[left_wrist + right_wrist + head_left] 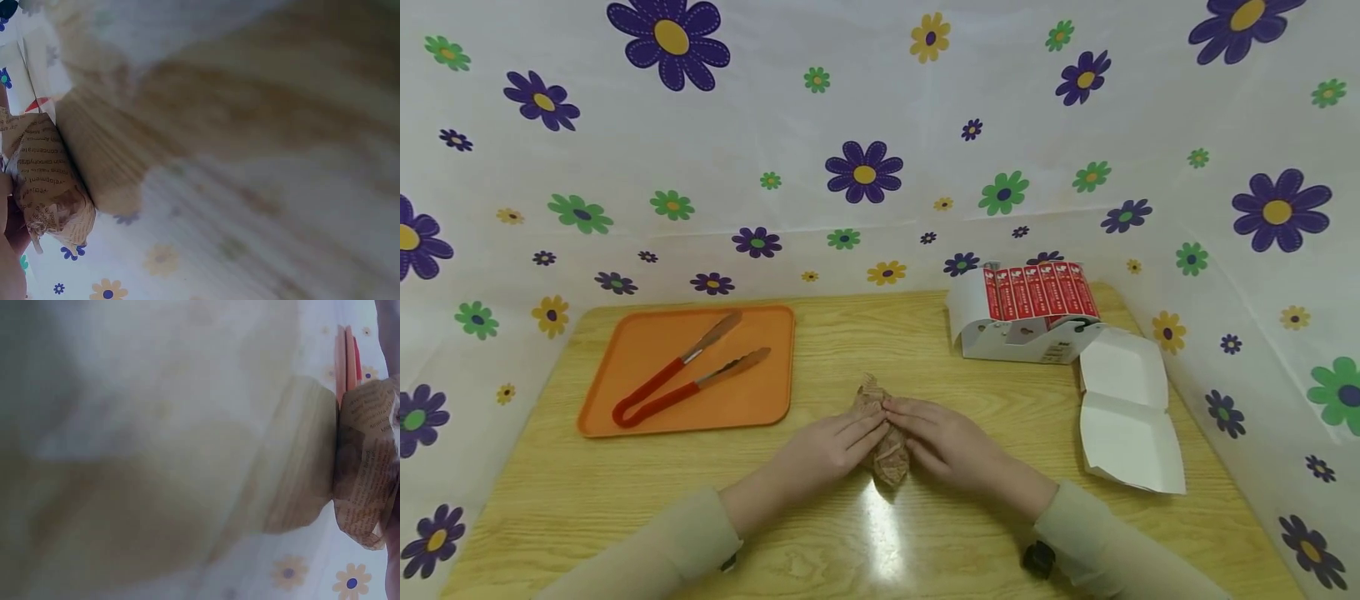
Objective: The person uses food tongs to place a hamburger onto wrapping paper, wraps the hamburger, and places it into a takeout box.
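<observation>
In the head view a crumpled brown paper wrap (891, 461), printed with newspaper-like text, lies mid-table. What it holds, if anything, is hidden. My left hand (831, 450) grips it from the left, and my right hand (958, 446) grips it from the right. The fingertips of both meet on top of the folded paper. The left wrist view has the printed wrap (50, 178) at its left edge, bulging, with part of the hand beside it. At the right edge of the right wrist view, the wrap (365, 462) shows a rounded side with lines of text.
An orange tray (778, 333) at the left carries red-handled tongs (658, 392). At the back right stands a white box (1015, 343) of red packets (1041, 292). An opened white carton (1127, 425) lies near the right edge. Flowered cloth (737, 167) surrounds the wooden table (865, 333).
</observation>
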A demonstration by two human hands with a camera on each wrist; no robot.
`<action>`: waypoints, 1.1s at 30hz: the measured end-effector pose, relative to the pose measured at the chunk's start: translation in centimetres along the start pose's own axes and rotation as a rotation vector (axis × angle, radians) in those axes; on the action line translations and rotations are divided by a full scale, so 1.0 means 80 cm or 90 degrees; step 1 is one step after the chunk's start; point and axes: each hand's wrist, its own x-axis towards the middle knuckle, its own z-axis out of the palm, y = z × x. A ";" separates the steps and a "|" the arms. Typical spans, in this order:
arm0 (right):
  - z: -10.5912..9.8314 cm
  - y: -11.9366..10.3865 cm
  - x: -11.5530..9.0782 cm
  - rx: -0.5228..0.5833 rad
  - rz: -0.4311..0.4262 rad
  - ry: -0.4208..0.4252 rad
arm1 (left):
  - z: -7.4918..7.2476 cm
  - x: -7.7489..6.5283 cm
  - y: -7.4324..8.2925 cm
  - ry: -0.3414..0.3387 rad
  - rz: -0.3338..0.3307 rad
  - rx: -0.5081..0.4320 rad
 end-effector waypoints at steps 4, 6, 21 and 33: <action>-0.005 0.000 0.003 0.065 0.033 0.028 | -0.001 -0.004 0.003 -0.028 -0.012 -0.036; -0.008 0.001 0.004 0.095 0.048 0.043 | -0.001 -0.006 0.004 -0.044 -0.016 -0.062; -0.065 0.042 0.020 0.092 0.240 0.292 | -0.006 -0.014 0.004 -0.109 -0.032 -0.130; -0.150 0.104 0.046 0.163 0.459 0.343 | -0.007 -0.014 0.004 -0.129 -0.040 -0.135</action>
